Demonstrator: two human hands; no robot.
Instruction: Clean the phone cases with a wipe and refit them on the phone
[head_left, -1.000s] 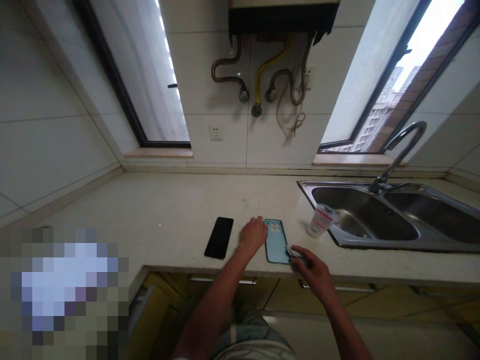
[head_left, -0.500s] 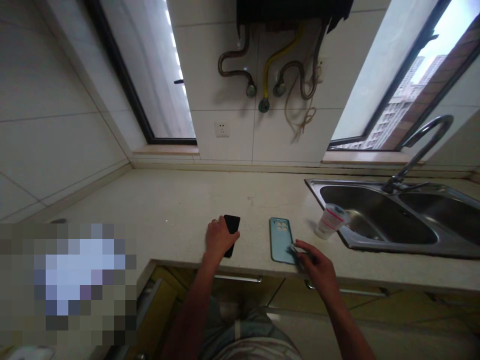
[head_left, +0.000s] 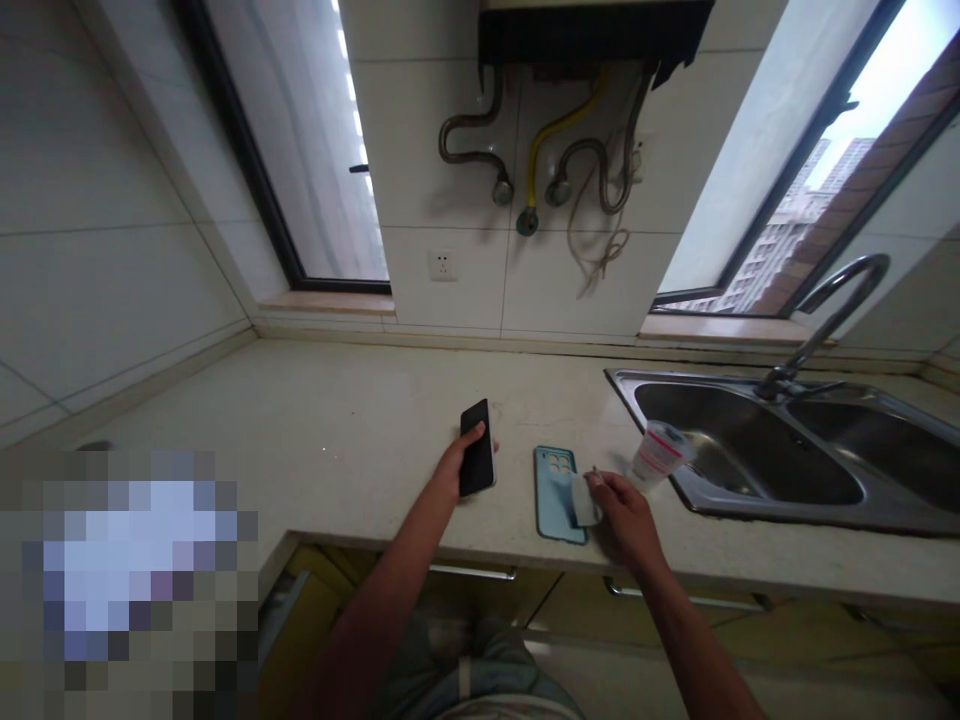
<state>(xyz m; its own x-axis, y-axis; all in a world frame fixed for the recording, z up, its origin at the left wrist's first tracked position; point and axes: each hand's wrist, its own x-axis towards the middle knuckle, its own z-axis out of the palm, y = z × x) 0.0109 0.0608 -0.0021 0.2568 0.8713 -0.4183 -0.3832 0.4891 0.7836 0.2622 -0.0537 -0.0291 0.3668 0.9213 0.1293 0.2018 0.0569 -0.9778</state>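
Note:
My left hand [head_left: 459, 466] grips a black phone [head_left: 478, 447] and holds it lifted off the pale countertop [head_left: 360, 440], screen facing up. A teal phone case [head_left: 553, 480] lies flat on the counter near the front edge, camera cut-outs at its far end. My right hand [head_left: 622, 510] rests at the case's right side, fingers pinched on a small white wipe [head_left: 583, 500] that lies over the case's edge.
A tipped plastic cup [head_left: 658, 452] with a red-and-white label leans at the rim of the steel double sink [head_left: 787, 455], with a tall faucet [head_left: 825, 310] behind. Gas pipes [head_left: 540, 160] and a wall socket [head_left: 442, 264] are on the tiled back wall. Windows stand on both sides.
My left hand left the teal case, moved left to the black phone, gripped it and raised it off the counter. My right hand brought the white wipe onto the case's right edge.

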